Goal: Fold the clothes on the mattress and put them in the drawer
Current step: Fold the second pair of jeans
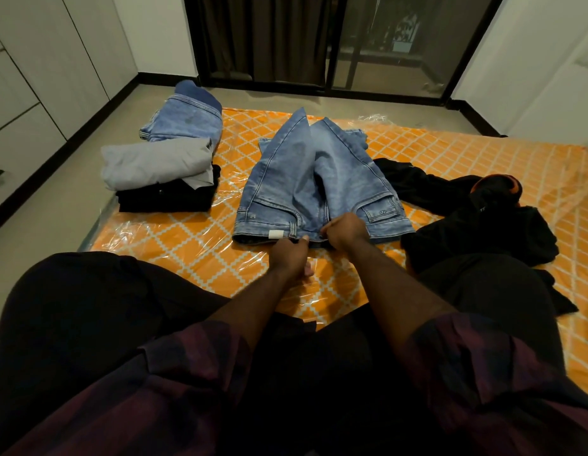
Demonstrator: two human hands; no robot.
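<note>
Left hand (290,251) pinches the near waistband of the jeans (314,179), thumb on top, just right of the white tag. Right hand (344,229) sits just beside it, fingers curled into the waistband at the centre, near the fly. The hands are close together but not touching.

The jeans lie flat straight ahead of the hands. The waist is at the near edge and the legs run away from the person. The legs appear doubled back, with hems peaking at the far end. Back pockets show on both sides.

All of it rests on the mattress (187,248), which is orange with a white lattice and wrapped in clear plastic.

Left of the jeans, well apart, a grey top (156,164) is folded on top of a black fold (167,200). Behind that stack sit the folded jeans (184,121), on the far left corner.

Right of the jeans there's a black heap (477,225), unfolded with an orange lining showing. Its left edge is just beside the jeans' right pocket.

The person's knees, in dark trousers, flank the arms.

White cabinets (32,77) are at far left, and a dark curtain (263,34) and a glass door (401,44) are beyond the mattress.
</note>
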